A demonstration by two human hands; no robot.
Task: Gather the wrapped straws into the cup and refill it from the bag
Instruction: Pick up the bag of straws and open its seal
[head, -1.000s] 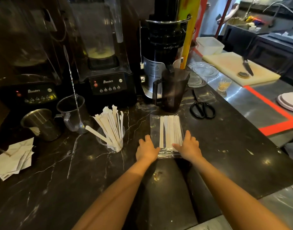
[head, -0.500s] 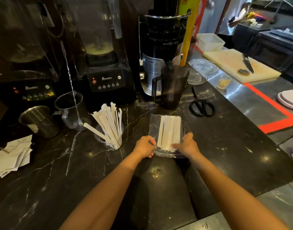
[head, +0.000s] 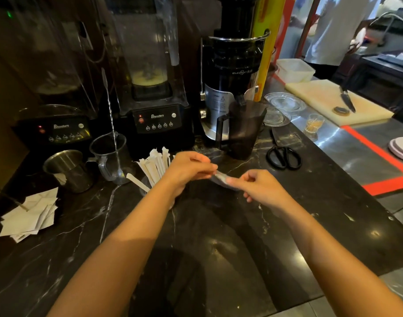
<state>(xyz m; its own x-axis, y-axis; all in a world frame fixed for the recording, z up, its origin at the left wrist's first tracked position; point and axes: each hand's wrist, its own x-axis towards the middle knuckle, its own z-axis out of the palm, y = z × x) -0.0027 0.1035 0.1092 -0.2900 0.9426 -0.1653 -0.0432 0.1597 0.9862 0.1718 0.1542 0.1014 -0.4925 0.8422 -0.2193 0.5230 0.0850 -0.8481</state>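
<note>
A clear plastic bag (head: 220, 179) is lifted off the black marble counter and held edge-on between my two hands. My left hand (head: 188, 169) pinches its left end, and my right hand (head: 258, 187) pinches its right end. The straws inside the bag are hidden by my fingers and motion blur. Behind my left wrist stands a small clear cup (head: 145, 191), mostly hidden by my arm. Several white paper-wrapped straws (head: 156, 165) stick up out of it and fan to the left.
Behind the cup stand a steel pitcher (head: 68, 170) and a clear jug (head: 111, 156) with a long bar spoon. Two blenders (head: 154, 120), a juicer (head: 232, 72) and a dark jug (head: 244, 129) line the back. Black scissors (head: 284, 157) lie right; paper packets (head: 30, 216) lie left.
The bag lay flat on the counter under both hands. Both hands have closed on its near edge and lifted it up toward the cup, turning it edge-on.
</note>
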